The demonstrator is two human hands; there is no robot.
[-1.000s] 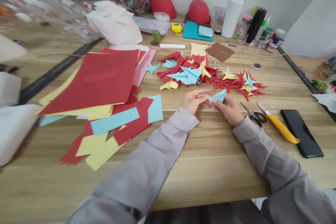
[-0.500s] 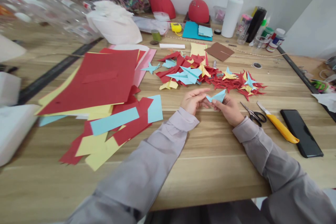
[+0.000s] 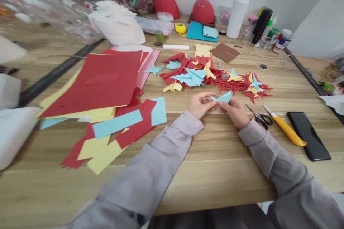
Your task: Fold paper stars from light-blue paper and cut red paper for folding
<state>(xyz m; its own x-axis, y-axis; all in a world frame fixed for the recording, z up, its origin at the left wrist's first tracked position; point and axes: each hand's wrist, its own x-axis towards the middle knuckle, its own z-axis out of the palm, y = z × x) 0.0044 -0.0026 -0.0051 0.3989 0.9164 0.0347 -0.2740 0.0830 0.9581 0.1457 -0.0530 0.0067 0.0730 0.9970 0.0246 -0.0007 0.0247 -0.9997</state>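
Note:
A small piece of folded light-blue paper (image 3: 224, 97) is held between both hands, just above the wooden table. My left hand (image 3: 199, 105) pinches its left end with thumb and fingers. On the other side my right hand (image 3: 235, 111) grips it, thumb on the near edge; the fingertips behind the paper are partly hidden. Beyond the hands lies a heap of folded paper pieces in red, blue and yellow, with a blue folded piece (image 3: 191, 77) on top. More red folded paper stars (image 3: 233, 86) spread to the right.
Scissors (image 3: 261, 118), a yellow utility knife (image 3: 288, 131) and a black phone (image 3: 309, 136) lie right of my right hand. Stacked red sheets (image 3: 113, 75) and a blue paper strip (image 3: 117, 123) are at left. Paint bottles (image 3: 282, 41) and a white roll (image 3: 237, 17) stand at the back.
My left thumb has shifted down to the near edge of the folded blue paper, and the left fingers have curled in. The right hand has barely moved.

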